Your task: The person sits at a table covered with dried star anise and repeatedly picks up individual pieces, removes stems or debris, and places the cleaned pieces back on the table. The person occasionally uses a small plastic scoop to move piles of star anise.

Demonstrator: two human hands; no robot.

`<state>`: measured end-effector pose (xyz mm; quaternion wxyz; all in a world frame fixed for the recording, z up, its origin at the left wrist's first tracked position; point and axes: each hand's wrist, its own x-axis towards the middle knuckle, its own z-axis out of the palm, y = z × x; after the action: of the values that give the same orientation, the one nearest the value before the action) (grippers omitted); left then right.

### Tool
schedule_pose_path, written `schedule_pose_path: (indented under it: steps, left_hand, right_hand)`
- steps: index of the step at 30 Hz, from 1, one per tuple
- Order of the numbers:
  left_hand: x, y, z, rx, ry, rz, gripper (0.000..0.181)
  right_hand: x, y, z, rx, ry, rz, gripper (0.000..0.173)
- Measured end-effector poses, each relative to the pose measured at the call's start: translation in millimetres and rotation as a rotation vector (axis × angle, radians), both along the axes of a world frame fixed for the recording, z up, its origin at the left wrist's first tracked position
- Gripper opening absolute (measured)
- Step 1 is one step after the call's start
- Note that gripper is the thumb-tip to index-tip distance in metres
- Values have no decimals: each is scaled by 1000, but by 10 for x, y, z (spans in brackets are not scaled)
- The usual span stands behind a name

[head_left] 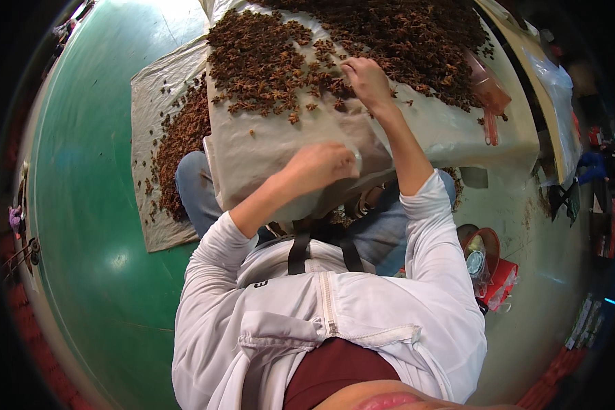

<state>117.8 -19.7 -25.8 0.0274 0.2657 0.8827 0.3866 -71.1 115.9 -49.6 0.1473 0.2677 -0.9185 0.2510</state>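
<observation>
Dried star anise lies spread over the left of a sheet-covered table, and a bigger, denser heap of star anise fills the back and right. My right hand is at the near edge of that heap, its fingers bent down; whether a piece is between them cannot be told. Nearer to me, my left hand hovers over the bare front of the sheet, blurred, with its fingers curled and their tips hidden. A few loose pieces lie between the left spread and my left hand.
A clear reddish plastic scoop rests at the right of the table. On the floor at left, a pale sheet bears a heap of small brown pieces. A reddish bin with waste and a red bag stand at my right.
</observation>
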Motion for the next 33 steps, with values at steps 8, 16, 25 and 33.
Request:
schedule_pose_path:
  steps: [8,16,25,33]
  left_hand:
    - [-485,-462,-245,175,58,435,17]
    - [-878,-325,-201,492,-185,424,24]
    - [-1053,-617,-140,-442,332,730,29]
    - [-1003,365,-424,-169,376,156,40]
  right_hand:
    - [-52,-185,-139,123,-121,26,19]
    - [632,-52,194,-123,138,312,21]
    - [1212,251,560,-311,-844,905,13]
    - [117,967,-37,-104,-196,-323,20]
